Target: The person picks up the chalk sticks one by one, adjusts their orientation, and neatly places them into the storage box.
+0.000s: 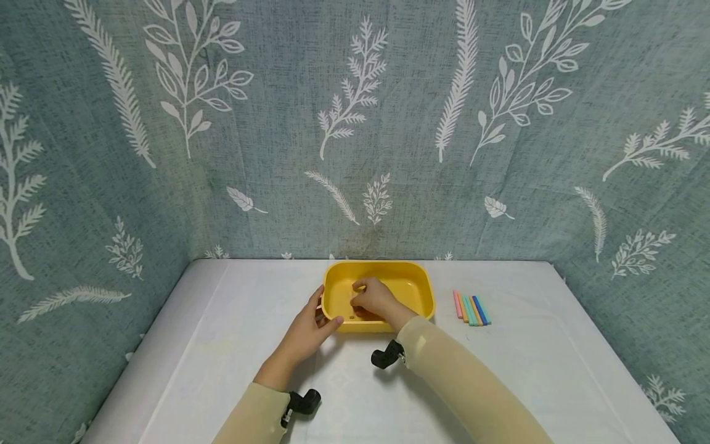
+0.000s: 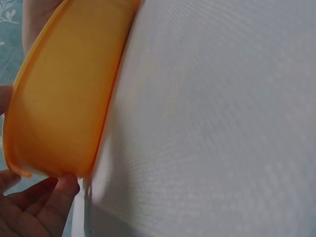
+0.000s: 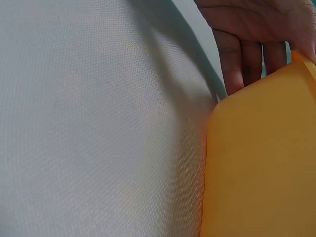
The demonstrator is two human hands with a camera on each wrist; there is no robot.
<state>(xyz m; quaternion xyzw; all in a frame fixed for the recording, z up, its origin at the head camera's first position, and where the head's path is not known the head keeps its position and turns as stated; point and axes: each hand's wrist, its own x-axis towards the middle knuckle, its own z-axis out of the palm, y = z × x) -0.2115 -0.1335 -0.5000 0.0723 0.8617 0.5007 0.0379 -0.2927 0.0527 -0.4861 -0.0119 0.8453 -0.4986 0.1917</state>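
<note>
A yellow plastic tray [image 1: 418, 283] stands near the back of the white table. My left hand [image 1: 307, 333] grips its left end, thumb over the front rim and fingers against the end wall. The same left hand [image 3: 252, 34] shows at the tray's corner in the right wrist view. My right hand [image 1: 377, 299] reaches down inside the tray, thumb and fingers bent toward its left part. I cannot tell what lies between those fingertips. A small brownish bit shows on the tray floor below them. From the left wrist, the tray's outer wall [image 2: 64, 94] fills the upper left.
Right of the tray, several coloured chalk sticks [image 1: 473, 309] lie side by side in pink, orange, green and blue. A patterned grey-green cloth [image 1: 277, 123] hangs behind the table [image 1: 527, 364] and along its sides. Each sleeve carries a small black wrist camera [image 1: 386, 356].
</note>
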